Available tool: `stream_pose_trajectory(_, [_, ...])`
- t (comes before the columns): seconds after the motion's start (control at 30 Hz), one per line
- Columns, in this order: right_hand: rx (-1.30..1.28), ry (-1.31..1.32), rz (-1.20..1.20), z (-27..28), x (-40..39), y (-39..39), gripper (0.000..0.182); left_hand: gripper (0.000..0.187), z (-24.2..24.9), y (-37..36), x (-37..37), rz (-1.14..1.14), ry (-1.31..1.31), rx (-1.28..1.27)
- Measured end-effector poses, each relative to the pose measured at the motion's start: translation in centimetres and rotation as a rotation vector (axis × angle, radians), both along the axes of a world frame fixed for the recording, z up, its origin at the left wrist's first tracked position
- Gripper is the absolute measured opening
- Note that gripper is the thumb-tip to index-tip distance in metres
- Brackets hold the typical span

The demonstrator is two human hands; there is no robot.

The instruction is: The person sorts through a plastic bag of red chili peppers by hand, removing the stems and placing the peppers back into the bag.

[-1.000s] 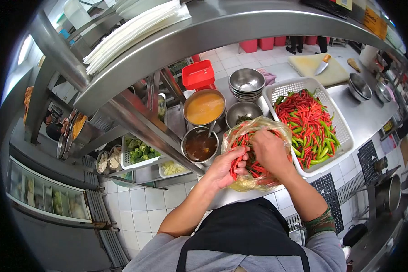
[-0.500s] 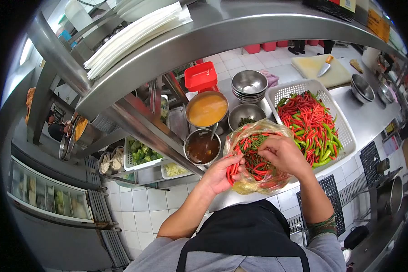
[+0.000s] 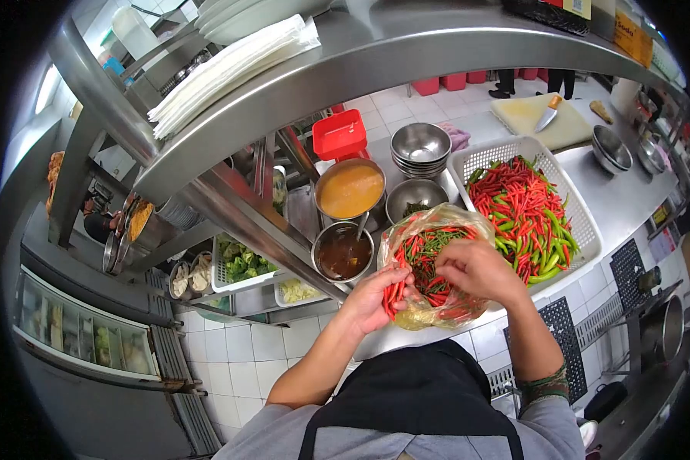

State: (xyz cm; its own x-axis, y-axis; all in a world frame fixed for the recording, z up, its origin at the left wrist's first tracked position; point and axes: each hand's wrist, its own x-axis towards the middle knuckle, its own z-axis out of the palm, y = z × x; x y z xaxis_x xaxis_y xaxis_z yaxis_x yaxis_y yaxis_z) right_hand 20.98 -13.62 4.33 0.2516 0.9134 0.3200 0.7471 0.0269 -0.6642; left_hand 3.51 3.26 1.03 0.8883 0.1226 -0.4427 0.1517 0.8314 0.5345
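My left hand is closed around a bunch of red chilies at the left side of a clear plastic bag. Inside the open bag lie red chilies with green stems. Over the bag's right half, my right hand has its fingers curled and pinched together; whatever is between them is hidden. A white plastic basket heaped with red and green chilies stands to the right of the bag.
Left of the bag are a pot of orange liquid and a pot of dark sauce with a ladle. Stacked metal bowls stand behind. A knife rests on a cutting board. A steel shelf crosses overhead.
My right hand has shifted slightly down toward my body, with its fingers still curled over the bag. My left hand stays at the bag's left side with the chilies.
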Motion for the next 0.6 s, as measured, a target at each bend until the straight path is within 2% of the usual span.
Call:
stream_pose_trajectory(0.1, [0.174, 0.131, -0.100, 1.6, -0.4, -0.2, 0.008, 0.012, 0.3, -0.2, 0.0, 0.013, 0.026, 0.020])
stream_pose_trajectory(0.2, [0.113, 0.084, -0.119, 1.6, -0.6, -0.4, 0.014, 0.012, 0.1, -0.5, 0.1, 0.011, 0.009, -0.004])
stream_pose_trajectory(0.3, [-0.087, -0.078, 0.000, -0.2, -0.7, -0.6, 0.020, 0.013, 0.1, -0.7, 0.2, 0.028, 0.029, -0.006])
stream_pose_trajectory(0.4, [-0.397, -0.134, 0.098, -2.1, -1.3, -0.7, 0.022, 0.014, -0.1, -0.6, 0.1, 0.029, 0.012, -0.021])
stream_pose_trajectory(0.6, [-0.493, -0.173, 0.052, -2.9, -1.4, -0.5, 0.016, 0.014, -0.5, -0.4, -0.5, 0.045, -0.023, -0.017])
